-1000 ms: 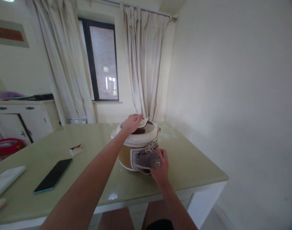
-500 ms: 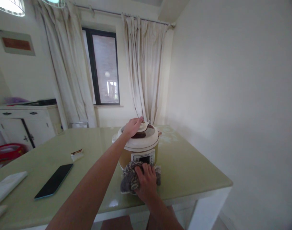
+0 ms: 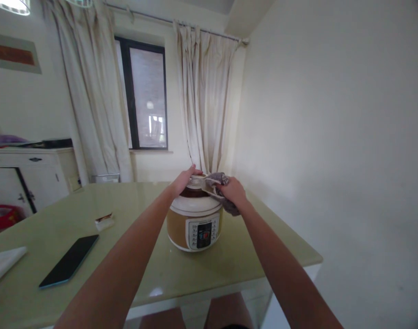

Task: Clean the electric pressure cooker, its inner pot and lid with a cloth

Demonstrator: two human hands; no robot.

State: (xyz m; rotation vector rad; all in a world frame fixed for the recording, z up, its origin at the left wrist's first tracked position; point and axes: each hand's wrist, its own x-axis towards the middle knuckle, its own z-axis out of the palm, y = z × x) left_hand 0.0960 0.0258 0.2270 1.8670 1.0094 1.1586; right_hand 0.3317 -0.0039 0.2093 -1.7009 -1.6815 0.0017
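A rounded rice cooker point(image 3: 177, 225) with white trim, a gold-brown body and a front control panel point(image 3: 203, 232) stands on the pale green table point(image 3: 133, 256). On top of its white lid point(image 3: 195, 204), at the left, lies my left hand point(image 3: 184, 181), closed on the lid by its raised handle; some of its fingertips are hidden. My right hand point(image 3: 233, 190) grips a bunched grey patterned cloth point(image 3: 218, 179) and presses it to the lid's right side. Part of the cloth hangs down below that hand.
Left on the table lie a dark phone point(image 3: 70, 260), a small torn wrapper point(image 3: 105, 221) and a white flat object point(image 3: 5, 264) at the frame edge. A wall point(image 3: 332, 137) rises close on the right. The table's front edge runs just before my legs.
My right hand has carried the cloth up from the cooker's lower front to the right side of the lid, uncovering the control panel. My left hand stays on the lid. The view has shifted slightly.
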